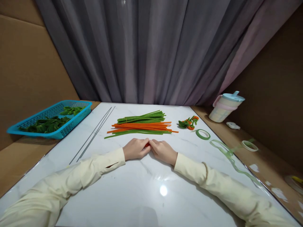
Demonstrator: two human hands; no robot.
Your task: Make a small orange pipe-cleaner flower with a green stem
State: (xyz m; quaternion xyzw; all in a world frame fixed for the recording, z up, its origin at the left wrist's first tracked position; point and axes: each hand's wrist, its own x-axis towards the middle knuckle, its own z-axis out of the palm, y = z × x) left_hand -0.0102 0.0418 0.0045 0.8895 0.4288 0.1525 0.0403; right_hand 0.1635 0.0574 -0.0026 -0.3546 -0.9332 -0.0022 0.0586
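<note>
My left hand (135, 148) and my right hand (163, 151) rest together on the white table (142, 189), both with fingers curled. Between the fingertips shows a small orange-red piece (147, 145), pinched by both hands. Just beyond them lies a pile of green and orange pipe cleaners (142, 124). A few small finished green-and-orange twists (188, 122) lie to the right of that pile. Both arms wear cream sleeves.
A blue basket (50, 134) with green pieces stands at the left. Two thin metal wires (94, 134) lie on the table. Green tape rolls (203, 134) (249, 145) and a loose tape strip (227, 154) lie at the right, near a lidded cup (225, 107).
</note>
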